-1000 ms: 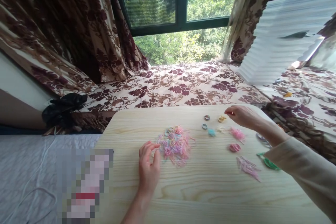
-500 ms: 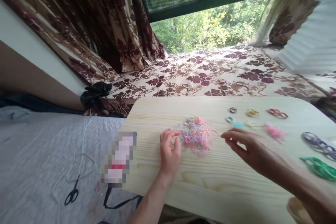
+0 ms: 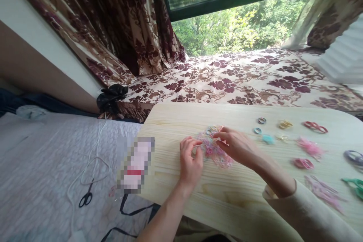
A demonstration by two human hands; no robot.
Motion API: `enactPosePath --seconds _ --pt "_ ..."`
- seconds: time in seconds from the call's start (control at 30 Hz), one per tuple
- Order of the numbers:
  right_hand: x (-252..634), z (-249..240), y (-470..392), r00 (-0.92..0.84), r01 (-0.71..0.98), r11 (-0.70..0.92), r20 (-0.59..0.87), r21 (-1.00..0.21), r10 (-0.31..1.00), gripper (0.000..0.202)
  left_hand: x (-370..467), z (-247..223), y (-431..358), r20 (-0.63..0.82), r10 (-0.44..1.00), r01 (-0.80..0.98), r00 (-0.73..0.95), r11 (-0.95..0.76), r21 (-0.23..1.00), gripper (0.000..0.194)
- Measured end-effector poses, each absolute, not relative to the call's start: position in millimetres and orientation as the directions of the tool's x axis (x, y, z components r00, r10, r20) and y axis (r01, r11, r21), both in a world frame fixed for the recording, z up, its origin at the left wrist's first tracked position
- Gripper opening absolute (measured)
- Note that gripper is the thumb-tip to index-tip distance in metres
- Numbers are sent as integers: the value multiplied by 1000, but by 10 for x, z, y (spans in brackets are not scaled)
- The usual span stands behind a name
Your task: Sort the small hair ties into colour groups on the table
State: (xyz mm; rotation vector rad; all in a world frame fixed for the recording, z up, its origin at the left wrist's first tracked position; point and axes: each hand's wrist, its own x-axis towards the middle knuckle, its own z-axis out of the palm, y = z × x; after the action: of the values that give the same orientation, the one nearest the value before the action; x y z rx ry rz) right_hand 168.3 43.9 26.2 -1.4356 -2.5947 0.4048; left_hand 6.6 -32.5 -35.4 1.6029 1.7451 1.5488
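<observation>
A mixed heap of small pastel bands (image 3: 212, 150), mostly pink, lies on the pale wooden table (image 3: 170, 121). At the heap's left edge rests my left hand (image 3: 191, 159), its fingers curved and apart with nothing seen between them. My right hand (image 3: 236, 145) reaches over the heap's right side, thumb and forefinger apart at the bands; nothing can be made out in it. To the right lie sorted groups: turquoise bands (image 3: 268, 138), yellow bands (image 3: 285, 124), red bands (image 3: 315, 126), pink bands (image 3: 310, 146) and green bands (image 3: 356, 186).
Black scissors (image 3: 86, 197) and a white cable (image 3: 98, 159) lie on the quilted bed cover (image 3: 51, 159) at the left. A blurred pink item (image 3: 137, 164) sits at the table's left edge. Behind the table is a flowered sill (image 3: 224, 83).
My right hand has moved left from beside the sorted groups onto the heap. My left hand stays by the heap. The view has shifted a little, with more pink bands uncovered at the right.
</observation>
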Motion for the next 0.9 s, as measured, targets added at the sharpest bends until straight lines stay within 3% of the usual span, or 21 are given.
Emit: enactPosePath --seconds 0.33,0.6,0.9 --pt "1665 219 461 -542 817 520 -25 -249 840 21 75 -360 -325 429 839 503 -334 -226 834 22" --pt "1812 238 404 -524 811 503 10 -298 852 11 71 -350 -325 441 838 512 -322 -238 825 22" --pt "2009 257 313 -514 749 501 95 -434 852 22 66 -377 -312 456 831 522 -319 -247 816 20"
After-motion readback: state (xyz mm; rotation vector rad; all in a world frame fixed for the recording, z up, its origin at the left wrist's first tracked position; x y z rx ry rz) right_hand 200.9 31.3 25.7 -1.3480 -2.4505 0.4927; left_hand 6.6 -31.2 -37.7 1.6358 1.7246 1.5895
